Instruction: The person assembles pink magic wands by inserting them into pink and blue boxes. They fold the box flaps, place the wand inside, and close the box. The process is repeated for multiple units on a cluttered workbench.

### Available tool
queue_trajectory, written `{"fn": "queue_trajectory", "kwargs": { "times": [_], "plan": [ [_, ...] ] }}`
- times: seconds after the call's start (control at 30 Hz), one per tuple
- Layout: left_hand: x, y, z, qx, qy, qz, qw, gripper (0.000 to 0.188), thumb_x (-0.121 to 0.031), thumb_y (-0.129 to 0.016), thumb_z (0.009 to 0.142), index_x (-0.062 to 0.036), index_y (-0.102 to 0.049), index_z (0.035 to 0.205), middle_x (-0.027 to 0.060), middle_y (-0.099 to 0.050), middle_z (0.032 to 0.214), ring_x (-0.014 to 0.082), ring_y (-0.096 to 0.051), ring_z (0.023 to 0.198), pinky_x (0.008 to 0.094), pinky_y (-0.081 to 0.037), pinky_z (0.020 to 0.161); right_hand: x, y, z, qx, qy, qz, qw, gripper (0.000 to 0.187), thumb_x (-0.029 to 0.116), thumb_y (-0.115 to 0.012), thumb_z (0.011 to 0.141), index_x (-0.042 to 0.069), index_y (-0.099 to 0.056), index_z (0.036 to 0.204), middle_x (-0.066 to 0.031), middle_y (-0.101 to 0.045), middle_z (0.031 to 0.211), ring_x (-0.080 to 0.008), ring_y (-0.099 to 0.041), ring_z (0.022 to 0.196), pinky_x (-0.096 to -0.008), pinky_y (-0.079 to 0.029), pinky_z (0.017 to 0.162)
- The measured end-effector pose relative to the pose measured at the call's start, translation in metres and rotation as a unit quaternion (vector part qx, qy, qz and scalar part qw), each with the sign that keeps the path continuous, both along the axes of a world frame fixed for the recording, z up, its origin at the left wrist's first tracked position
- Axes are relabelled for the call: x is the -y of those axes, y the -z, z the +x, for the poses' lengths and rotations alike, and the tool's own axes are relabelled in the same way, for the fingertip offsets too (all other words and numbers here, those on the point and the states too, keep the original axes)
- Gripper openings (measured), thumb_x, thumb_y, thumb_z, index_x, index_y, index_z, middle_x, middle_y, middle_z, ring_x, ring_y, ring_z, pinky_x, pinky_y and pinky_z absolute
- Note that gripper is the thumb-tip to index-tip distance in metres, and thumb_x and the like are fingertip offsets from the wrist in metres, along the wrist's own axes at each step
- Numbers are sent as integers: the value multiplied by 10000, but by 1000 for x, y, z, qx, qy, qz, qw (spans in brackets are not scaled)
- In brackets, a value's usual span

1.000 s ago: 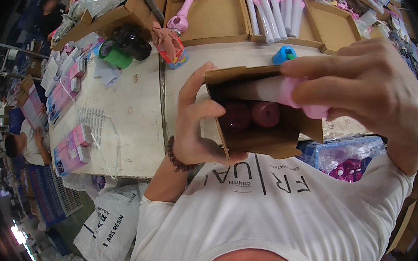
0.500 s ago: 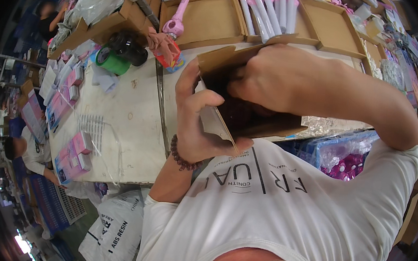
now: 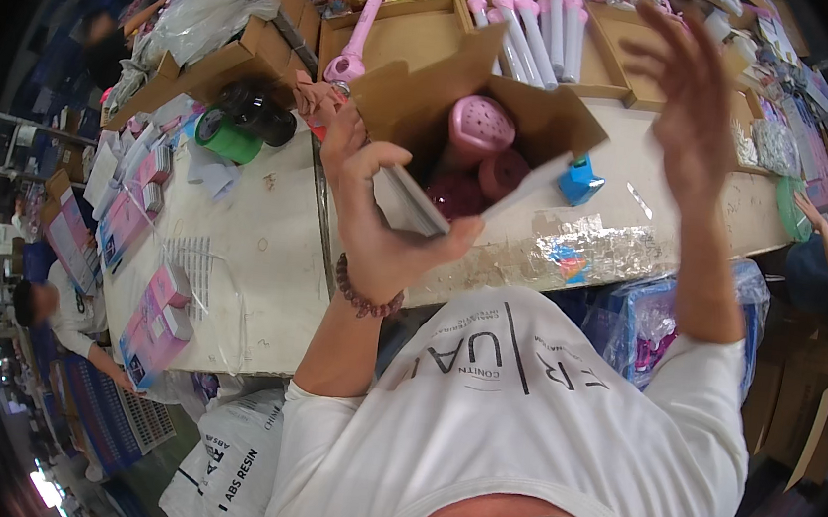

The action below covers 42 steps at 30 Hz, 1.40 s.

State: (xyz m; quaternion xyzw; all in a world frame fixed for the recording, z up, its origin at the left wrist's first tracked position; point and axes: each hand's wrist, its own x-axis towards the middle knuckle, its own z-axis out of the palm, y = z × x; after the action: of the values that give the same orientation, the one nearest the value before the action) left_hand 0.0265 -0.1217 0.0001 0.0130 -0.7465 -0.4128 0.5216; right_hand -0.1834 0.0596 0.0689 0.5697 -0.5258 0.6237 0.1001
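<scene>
My left hand [image 3: 376, 217] grips the near left side of an open cardboard box [image 3: 415, 94], thumb and fingers on its wall. The flaps stand spread and the box is tilted so its mouth faces me. Inside sit pink plastic parts; one rounded pink part [image 3: 483, 126] has a face dotted with small holes. Other pink pieces lie deeper, partly in shadow. My right hand [image 3: 687, 115] is raised over the far right of the table, apart from the box. Its fingers are spread and slightly blurred, with nothing in them.
Shallow cardboard trays [image 3: 411, 34] line the table's far side, with pink-topped clear tubes [image 3: 540, 36] standing there. A pink shower head [image 3: 355, 44] leans nearby. Green tape [image 3: 229, 136], pink-blue boxes [image 3: 154, 323] and a small blue object [image 3: 579, 181] are on the table. Another person [image 3: 65, 310] works left.
My right hand has come out of the box and risen to the right. The box has tipped, so its mouth and the pink parts inside now show.
</scene>
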Motion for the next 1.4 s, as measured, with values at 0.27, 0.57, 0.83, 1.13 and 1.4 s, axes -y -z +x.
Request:
{"fn": "queue_trajectory", "kwargs": {
  "times": [0.27, 0.57, 0.83, 1.13, 1.4],
  "plan": [
    [-23, -15, -39, 67, -117, -72, 988, 727, -336, -910, 576, -34, -497, 1093, 251, -381, 1317, 405, -309, 1327, 527, -270, 1073, 7, 171, 93, 137, 52, 170, 975, 1507, 499, -920, 516, -16, 99, 1500, -293, -53, 1561, -419, -183, 1441, -445, -191, 1172],
    [-70, -18, -79, 88, -73, -145, 983, 804, -280, -891, 620, -47, -439, 1243, 240, -296, 1420, 424, -255, 1360, 546, -256, 1086, -8, 141, 65, 293, 84, 143, 942, 1342, 248, -896, 591, 29, 50, 1518, -267, -193, 1507, -409, -279, 1391, -460, -372, 1090],
    [-50, 24, -80, 157, -10, -54, 986, 738, -89, -803, 711, -32, -409, 1332, 202, -270, 1476, 348, -434, 1276, 459, -424, 1006, -113, 98, -71, 500, 117, -22, 858, 1040, 74, -797, 681, 69, -177, 1515, -171, -546, 1190, -242, -620, 981, -357, -561, 776],
    [-46, 106, -58, 373, -35, 210, 903, 551, -63, -711, 805, -34, -470, 1300, 133, -379, 1438, 264, -529, 1170, 379, -475, 918, -244, 87, -257, 279, 374, -101, 879, 1112, 97, -861, 700, 49, -101, 1511, -154, -502, 1263, -249, -610, 1037, -378, -576, 786],
    [-60, 123, -43, 421, -77, 190, 884, 521, -136, -734, 786, -49, -521, 1254, 144, -435, 1371, 254, -565, 1103, 372, -480, 899, -285, 178, -417, 155, 586, 56, 793, 1178, 390, -942, 564, -61, -287, 1433, -188, -520, 1332, -265, -525, 1203, -382, -415, 1032]
  ]
}}
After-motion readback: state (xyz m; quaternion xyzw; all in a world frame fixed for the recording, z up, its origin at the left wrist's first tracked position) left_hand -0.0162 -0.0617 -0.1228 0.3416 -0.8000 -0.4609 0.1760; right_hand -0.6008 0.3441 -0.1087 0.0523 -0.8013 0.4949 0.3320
